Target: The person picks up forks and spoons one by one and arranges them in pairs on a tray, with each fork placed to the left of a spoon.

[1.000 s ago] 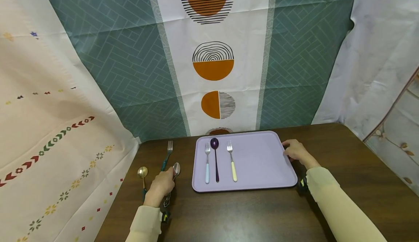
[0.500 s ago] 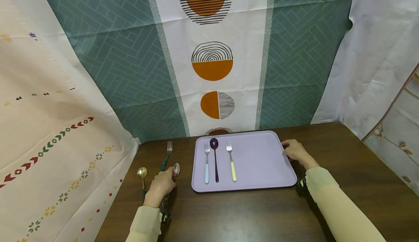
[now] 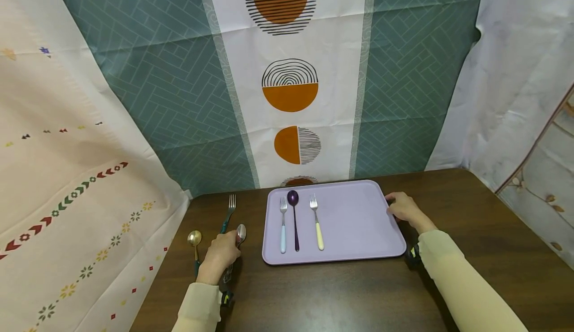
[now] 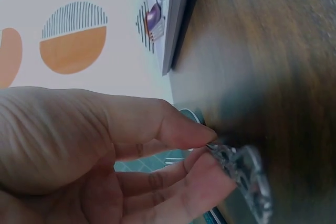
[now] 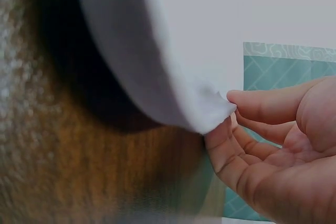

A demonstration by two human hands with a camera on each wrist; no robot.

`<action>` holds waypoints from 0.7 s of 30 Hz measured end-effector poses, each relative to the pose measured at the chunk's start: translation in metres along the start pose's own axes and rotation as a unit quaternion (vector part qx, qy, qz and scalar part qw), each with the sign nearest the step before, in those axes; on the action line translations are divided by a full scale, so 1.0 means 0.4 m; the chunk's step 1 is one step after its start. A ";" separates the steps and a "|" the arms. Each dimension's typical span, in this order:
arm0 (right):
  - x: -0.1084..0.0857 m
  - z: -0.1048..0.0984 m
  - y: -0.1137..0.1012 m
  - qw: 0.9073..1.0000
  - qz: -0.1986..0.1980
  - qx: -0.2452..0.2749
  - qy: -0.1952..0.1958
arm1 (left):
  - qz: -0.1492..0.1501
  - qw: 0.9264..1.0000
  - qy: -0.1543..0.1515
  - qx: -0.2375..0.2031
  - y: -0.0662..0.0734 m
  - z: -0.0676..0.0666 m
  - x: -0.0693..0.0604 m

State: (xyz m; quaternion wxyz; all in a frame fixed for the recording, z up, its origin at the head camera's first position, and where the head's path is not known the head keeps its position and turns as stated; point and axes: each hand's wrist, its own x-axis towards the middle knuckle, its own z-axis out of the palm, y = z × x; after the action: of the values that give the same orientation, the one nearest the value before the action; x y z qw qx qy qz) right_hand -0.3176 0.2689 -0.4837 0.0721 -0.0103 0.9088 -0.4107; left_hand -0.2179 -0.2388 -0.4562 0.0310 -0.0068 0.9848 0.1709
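On the left of the table in the head view, my left hand pinches a silver spoon between thumb and fingers. Its ornate openwork handle shows past the fingertips in the left wrist view. Beside this hand lie a dark green-handled fork and a gold spoon with a dark green handle. My right hand grips the right rim of a lilac tray, thumb on top and fingers beneath. The tray carries a light-blue-handled fork, a purple spoon and a yellow-handled fork.
The dark wooden table reaches back to a patterned cloth hanging behind the tray. A cream cloth borders the left side, and a white cloth hangs on the right.
The end of the silver spoon's handle shows less clearly below my left hand than a second ago. The right hand and tray stay in place; the head view has shifted slightly.
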 end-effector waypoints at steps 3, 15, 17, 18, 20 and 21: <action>0.000 -0.001 0.000 1.000 0.001 0.002 0.000 | 0.003 1.000 0.003 0.004 0.001 -0.001 0.002; 0.001 -0.002 0.004 1.000 -0.001 0.003 0.000 | 0.020 0.999 0.034 0.003 0.026 -0.018 0.007; 0.002 -0.002 0.006 1.000 -0.002 0.003 0.000 | 0.023 0.999 0.038 -0.001 0.035 -0.024 0.010; 0.002 -0.002 0.007 1.000 -0.003 0.003 0.000 | 0.024 0.999 0.039 -0.002 0.040 -0.026 0.013; 0.001 -0.001 0.007 1.000 -0.003 0.001 0.001 | 0.026 0.999 0.040 -0.005 0.048 -0.031 0.016; 0.000 0.000 0.008 1.000 -0.002 0.001 0.002 | 0.025 0.999 0.040 -0.005 0.052 -0.032 0.018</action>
State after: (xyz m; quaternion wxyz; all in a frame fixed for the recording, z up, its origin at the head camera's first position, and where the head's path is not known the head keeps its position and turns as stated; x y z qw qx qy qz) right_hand -0.3175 0.2710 -0.4861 0.0701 -0.0110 0.9086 -0.4116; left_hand -0.2264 -0.2236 -0.4377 -0.0131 0.0111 0.9842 0.1764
